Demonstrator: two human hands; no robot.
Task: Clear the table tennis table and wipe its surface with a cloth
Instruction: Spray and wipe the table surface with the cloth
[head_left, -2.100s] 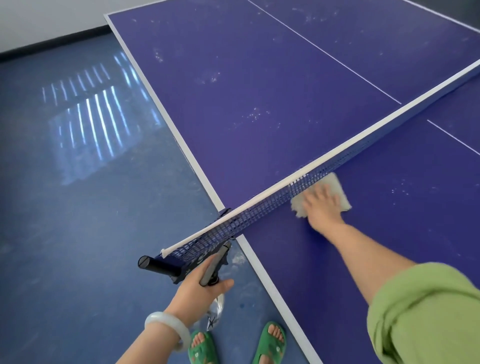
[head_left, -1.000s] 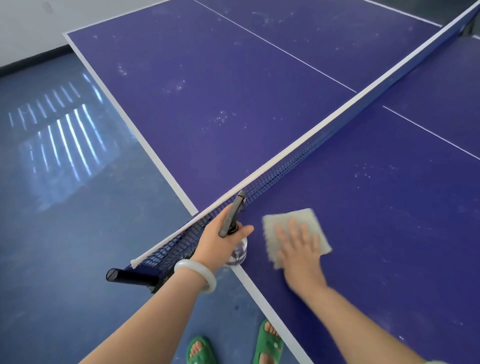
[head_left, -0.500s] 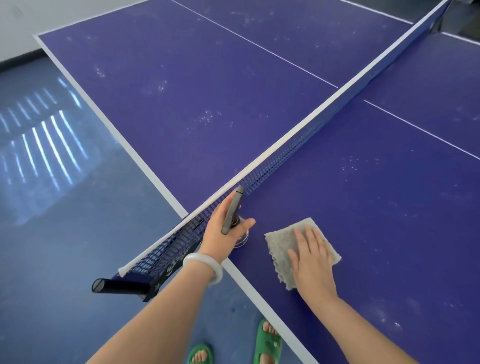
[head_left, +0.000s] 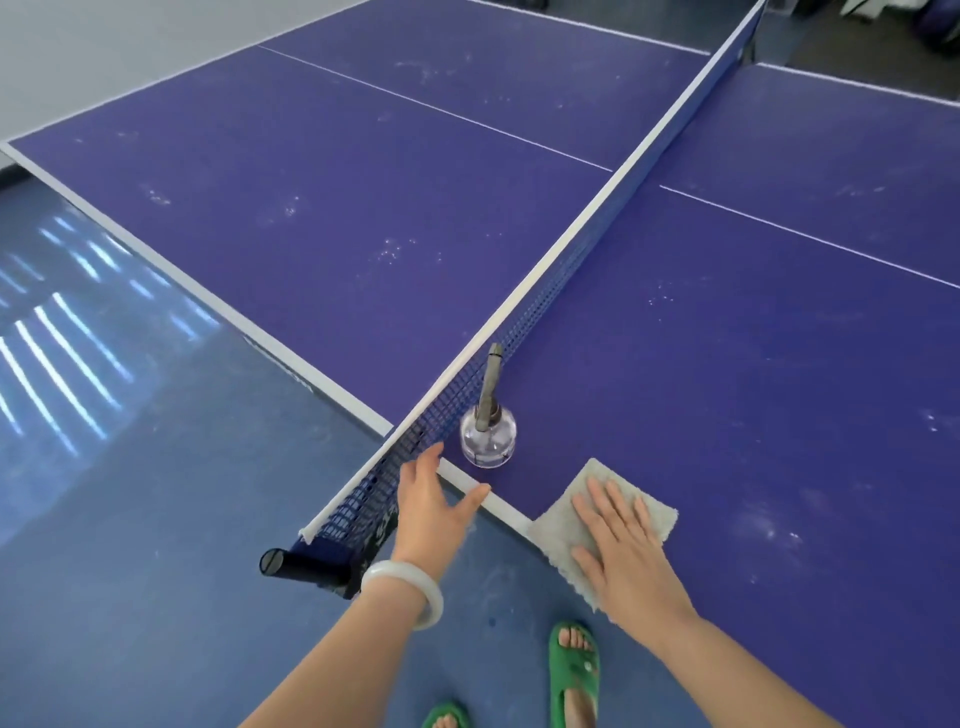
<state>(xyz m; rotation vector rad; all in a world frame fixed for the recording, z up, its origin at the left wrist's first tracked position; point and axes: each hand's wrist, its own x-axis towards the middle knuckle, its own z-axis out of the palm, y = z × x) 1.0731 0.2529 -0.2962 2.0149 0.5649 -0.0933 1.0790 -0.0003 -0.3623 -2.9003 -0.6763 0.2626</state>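
The purple table tennis table (head_left: 727, 364) fills most of the view, its surface flecked with pale dusty spots. A pale grey cloth (head_left: 561, 525) lies at the near side edge, partly hanging over it. My right hand (head_left: 623, 551) presses flat on the cloth with straight fingers. A clear spray bottle (head_left: 488, 439) with a grey nozzle stands upright on the table beside the net (head_left: 545, 291). My left hand (head_left: 431, 509) hovers just below the bottle with relaxed fingers, holding nothing, its thumb by the white edge line.
The net's black clamp post (head_left: 296, 564) sticks out past the table edge to the left of my left wrist. Blue floor (head_left: 130, 467) lies to the left. My feet in green sandals (head_left: 574, 670) stand close to the table edge.
My left hand set the spray bottle down on the table by the net and let go. My right hand slid the cloth back toward the near table edge.
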